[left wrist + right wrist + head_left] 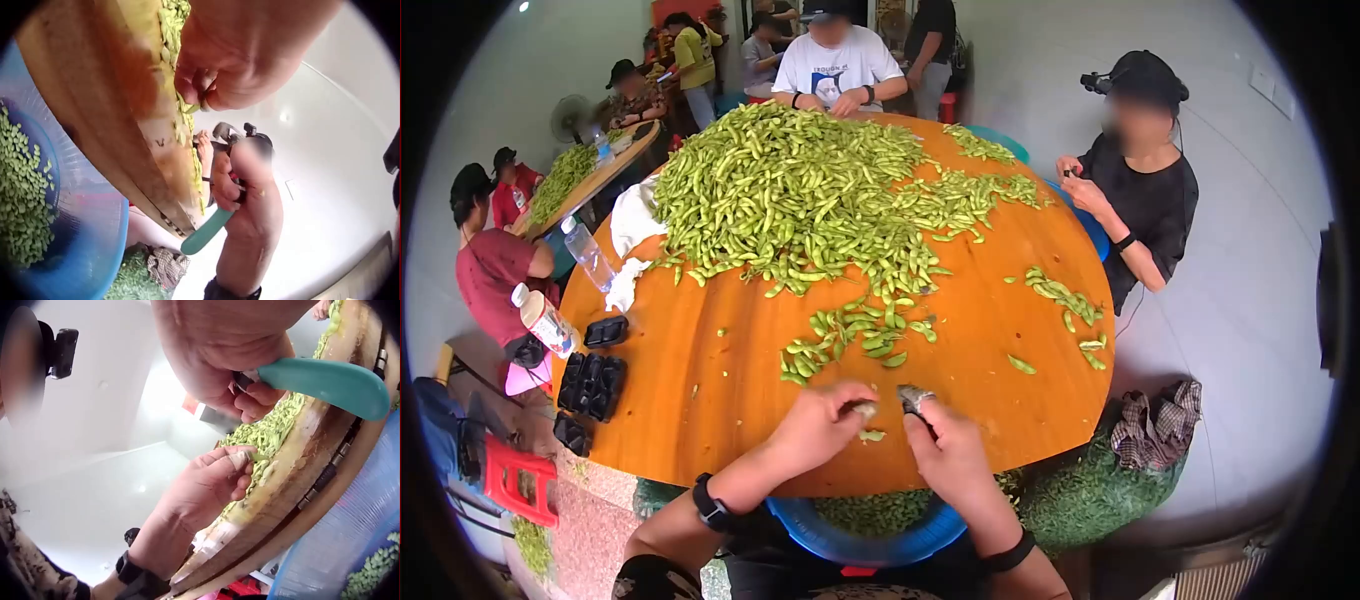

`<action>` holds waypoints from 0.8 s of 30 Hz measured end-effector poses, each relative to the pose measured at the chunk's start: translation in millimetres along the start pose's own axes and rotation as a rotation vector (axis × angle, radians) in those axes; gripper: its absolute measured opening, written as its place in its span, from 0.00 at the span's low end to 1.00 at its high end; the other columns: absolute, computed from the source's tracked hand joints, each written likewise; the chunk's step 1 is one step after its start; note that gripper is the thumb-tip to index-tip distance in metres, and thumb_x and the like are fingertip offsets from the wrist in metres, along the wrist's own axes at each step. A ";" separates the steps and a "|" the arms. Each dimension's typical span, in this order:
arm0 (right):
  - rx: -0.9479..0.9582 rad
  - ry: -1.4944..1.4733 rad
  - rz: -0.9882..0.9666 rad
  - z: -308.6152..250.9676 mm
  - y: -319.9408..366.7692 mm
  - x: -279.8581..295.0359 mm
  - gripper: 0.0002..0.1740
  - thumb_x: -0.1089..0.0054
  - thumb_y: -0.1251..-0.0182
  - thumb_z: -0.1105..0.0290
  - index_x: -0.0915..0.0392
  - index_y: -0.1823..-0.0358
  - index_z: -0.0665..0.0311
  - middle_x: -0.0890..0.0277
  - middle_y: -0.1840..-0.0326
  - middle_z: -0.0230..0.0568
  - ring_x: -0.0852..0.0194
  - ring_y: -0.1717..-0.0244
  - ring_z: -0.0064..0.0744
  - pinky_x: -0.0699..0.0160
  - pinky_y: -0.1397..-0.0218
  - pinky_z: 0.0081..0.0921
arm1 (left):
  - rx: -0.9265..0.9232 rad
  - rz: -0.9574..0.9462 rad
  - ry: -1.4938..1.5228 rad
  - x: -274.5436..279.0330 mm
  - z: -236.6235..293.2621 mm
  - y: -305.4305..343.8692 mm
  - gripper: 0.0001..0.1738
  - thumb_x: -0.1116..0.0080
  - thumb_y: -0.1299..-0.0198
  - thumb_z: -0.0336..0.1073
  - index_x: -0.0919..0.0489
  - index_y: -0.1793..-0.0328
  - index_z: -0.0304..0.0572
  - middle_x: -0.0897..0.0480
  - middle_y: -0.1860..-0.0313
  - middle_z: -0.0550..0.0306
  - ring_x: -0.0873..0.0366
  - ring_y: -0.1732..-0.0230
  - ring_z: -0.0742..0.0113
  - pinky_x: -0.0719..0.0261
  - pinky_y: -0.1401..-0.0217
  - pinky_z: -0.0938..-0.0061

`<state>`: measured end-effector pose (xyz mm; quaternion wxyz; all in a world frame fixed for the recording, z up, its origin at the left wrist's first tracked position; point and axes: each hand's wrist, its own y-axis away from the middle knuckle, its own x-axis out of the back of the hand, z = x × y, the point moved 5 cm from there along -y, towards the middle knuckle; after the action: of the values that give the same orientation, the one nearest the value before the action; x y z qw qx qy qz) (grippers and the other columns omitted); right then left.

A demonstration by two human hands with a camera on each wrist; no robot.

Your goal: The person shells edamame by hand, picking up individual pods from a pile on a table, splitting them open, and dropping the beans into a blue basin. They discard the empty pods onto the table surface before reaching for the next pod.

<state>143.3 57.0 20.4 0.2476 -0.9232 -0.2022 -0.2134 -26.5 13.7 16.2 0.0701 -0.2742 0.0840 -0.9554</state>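
Observation:
My left hand (818, 425) pinches a green soybean pod (257, 457) between thumb and fingers, above the table's near edge. The thumb has a whitish wrap, seen in the right wrist view. A little to its right, my right hand (950, 452) grips a tool with a smooth teal handle (325, 384); its working end is hidden by the fingers. A silvery grey cover (913, 398) shows at that hand's tip in the head view. Several loose pods (855, 335) lie just beyond both hands. Below the table edge, a blue basin (870, 553) holds shelled green beans (25, 194).
A large heap of pods (780, 190) covers the far part of the round wooden table (680, 400). Black plastic trays (592, 385), a white bottle (546, 320) and a clear bottle (588, 255) stand at left. A person (1145, 180) sits at right, above a stuffed green sack (1100, 500).

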 end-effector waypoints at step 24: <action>-0.166 -0.061 -0.095 1.4 -1.5 21.9 0.07 0.46 0.34 0.74 0.26 0.56 0.67 0.26 0.71 0.54 0.25 0.71 0.50 0.27 0.66 0.33 | 0.212 0.075 0.052 36.9 -18.2 -32.3 0.11 0.47 0.35 0.27 0.19 0.49 0.38 0.15 0.63 0.55 0.19 0.71 0.69 0.22 0.66 0.77</action>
<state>161.1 64.9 30.8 0.1538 -0.9360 -0.2347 -0.2124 -70.1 40.8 26.4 0.1321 -0.2371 -0.0056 -0.9624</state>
